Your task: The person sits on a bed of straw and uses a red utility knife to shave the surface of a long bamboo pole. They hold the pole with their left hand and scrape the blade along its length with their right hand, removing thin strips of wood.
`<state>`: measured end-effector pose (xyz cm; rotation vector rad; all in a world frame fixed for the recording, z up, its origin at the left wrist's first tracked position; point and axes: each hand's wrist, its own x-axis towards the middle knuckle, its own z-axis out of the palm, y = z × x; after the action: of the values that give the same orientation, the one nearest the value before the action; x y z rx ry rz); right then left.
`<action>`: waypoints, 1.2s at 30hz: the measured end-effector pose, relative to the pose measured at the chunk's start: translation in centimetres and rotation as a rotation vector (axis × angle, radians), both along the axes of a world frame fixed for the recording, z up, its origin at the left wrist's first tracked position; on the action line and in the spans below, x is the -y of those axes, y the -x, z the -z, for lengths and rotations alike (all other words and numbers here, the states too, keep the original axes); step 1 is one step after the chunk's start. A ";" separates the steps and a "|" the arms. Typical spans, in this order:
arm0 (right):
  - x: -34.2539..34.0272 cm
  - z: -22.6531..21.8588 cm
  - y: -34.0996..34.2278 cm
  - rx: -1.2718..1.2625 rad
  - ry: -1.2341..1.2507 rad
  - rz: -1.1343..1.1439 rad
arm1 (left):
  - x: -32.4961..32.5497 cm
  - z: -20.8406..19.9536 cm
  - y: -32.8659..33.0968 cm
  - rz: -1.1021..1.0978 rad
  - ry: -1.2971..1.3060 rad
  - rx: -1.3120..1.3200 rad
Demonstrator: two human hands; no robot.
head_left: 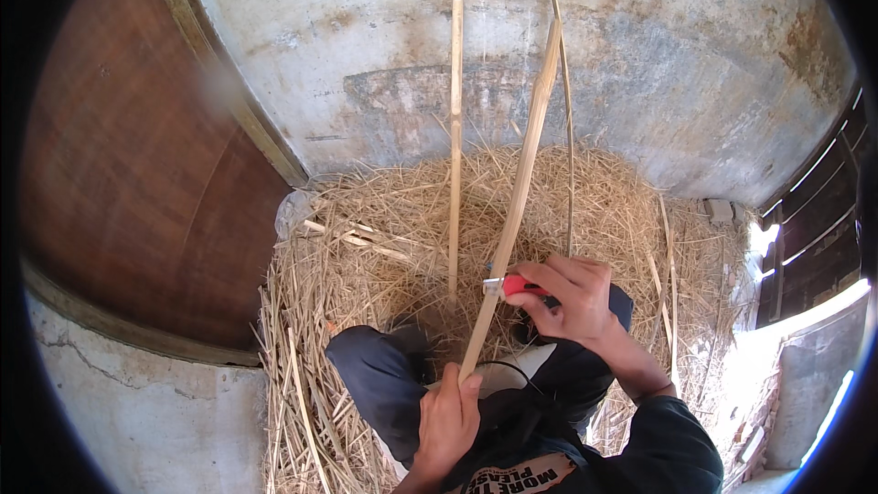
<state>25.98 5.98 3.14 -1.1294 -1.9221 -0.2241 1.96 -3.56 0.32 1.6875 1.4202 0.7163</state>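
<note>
A long, pale bamboo strip (pixel 524 178) slants from my lap up toward the wall, with a thicker joint near its far end. My left hand (pixel 448 413) is closed round its near end. In my right hand (pixel 573 299) is a red-handled tool (pixel 521 285) with a short metal head. That head lies across the strip partway along, touching it. The exact kind of blade is too small to tell. My dark-trousered legs are bent on either side of the strip.
Another bamboo strip (pixel 455 128) stands upright left of mine, and a thinner stick (pixel 567 110) leans on the stained wall (pixel 393 37). Shavings (pixel 613 187) cover the floor in a heap. A brown wooden panel (pixel 137 146) is at left; dark slats (pixel 814 238) at right.
</note>
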 end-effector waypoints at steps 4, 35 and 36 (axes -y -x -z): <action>-2.0 0.1 -0.9 -0.051 -0.026 0.009 | 0.6 0.8 0.4 -0.004 0.031 -0.012; -11.7 -1.0 -18.5 -0.129 0.607 0.566 | 4.4 7.2 6.8 -0.087 0.573 0.394; -10.6 -0.1 -18.9 -0.072 0.677 0.511 | 3.0 6.3 6.9 -0.090 0.723 0.521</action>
<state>44.88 16.61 3.22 -2.0415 -1.6465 0.2161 -4.94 -6.53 -5.99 0.8071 1.1778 0.5397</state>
